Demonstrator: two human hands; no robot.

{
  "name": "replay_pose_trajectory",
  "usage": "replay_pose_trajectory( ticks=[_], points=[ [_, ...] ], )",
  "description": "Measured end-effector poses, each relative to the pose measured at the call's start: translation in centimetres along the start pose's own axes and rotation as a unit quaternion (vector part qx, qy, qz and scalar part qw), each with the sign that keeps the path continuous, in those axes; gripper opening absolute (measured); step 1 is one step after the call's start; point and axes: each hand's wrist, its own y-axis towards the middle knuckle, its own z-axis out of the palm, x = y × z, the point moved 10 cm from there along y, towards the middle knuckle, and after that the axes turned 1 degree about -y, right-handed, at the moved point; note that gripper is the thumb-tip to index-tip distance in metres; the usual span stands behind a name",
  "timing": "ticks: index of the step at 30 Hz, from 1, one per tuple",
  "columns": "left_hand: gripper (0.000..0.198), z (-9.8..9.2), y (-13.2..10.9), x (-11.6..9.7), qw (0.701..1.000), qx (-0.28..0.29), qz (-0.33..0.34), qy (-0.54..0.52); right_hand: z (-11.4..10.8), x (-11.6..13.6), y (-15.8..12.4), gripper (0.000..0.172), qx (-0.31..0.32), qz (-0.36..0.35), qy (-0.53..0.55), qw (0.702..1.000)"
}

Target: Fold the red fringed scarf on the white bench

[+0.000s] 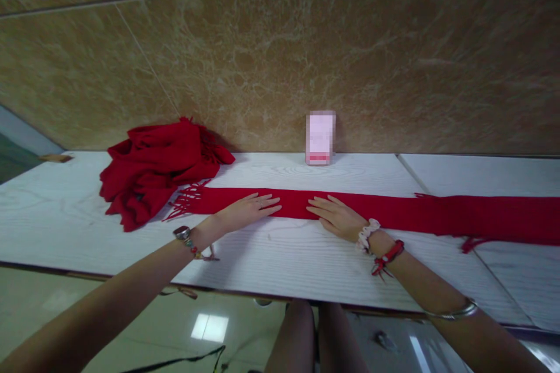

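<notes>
A long red scarf [437, 213] with fringed ends lies stretched flat along the white wood-grain table [280, 256]. My left hand [247, 210] rests palm down on it near its left fringed end, fingers spread. My right hand [335, 217] lies flat on the scarf just to the right, fingers pointing left toward the other hand. Neither hand grips anything. Bracelets sit on both wrists.
A crumpled pile of red scarves [157, 169] sits at the back left by the brown marble wall. A small pink card [321, 137] stands against the wall behind my hands. The table's front edge runs above my knees and a shiny floor.
</notes>
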Motion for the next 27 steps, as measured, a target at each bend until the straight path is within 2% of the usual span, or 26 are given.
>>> replay_pose_trajectory(
  ticks=[4, 9, 12, 14, 18, 21, 23, 27],
  points=[
    [0.070, 0.9, -4.1, 2.8, 0.999, 0.042, -0.034, -0.001, 0.0, -0.1, 0.0, 0.045, -0.006, 0.003, 0.009, 1.000],
    [0.074, 1.7, -9.2, 7.7, 0.991, 0.032, -0.129, 0.021, 0.1, -0.4, -0.2, 0.044, -0.030, 0.002, 0.012, 0.999],
    [0.070, 2.4, -11.3, 9.6, 0.985, 0.027, -0.166, 0.031, -0.1, -0.3, -0.2, 0.042, -0.035, -0.005, 0.013, 0.999],
    [0.068, 2.6, -11.9, 10.0, 0.985, 0.038, -0.167, 0.027, -0.6, 0.3, 0.4, 0.040, -0.038, -0.014, 0.017, 0.999],
    [0.063, 1.5, -10.5, 9.1, 0.986, 0.047, -0.157, -0.003, -2.1, 3.1, 3.5, 0.041, -0.055, -0.031, 0.035, 0.997],
    [0.050, -0.3, -7.6, 8.1, 0.983, -0.015, -0.180, -0.018, -2.0, 5.1, 7.2, 0.045, -0.041, 0.002, 0.033, 0.999],
    [0.046, -0.8, -6.0, 7.9, 0.972, -0.067, -0.224, -0.026, -1.2, 5.8, 9.2, 0.048, -0.024, 0.038, 0.032, 0.998],
    [0.046, 1.3, -4.6, 7.6, 0.960, -0.070, -0.266, -0.045, 0.8, 6.0, 10.6, 0.049, -0.009, 0.072, 0.020, 0.997]
  ],
)
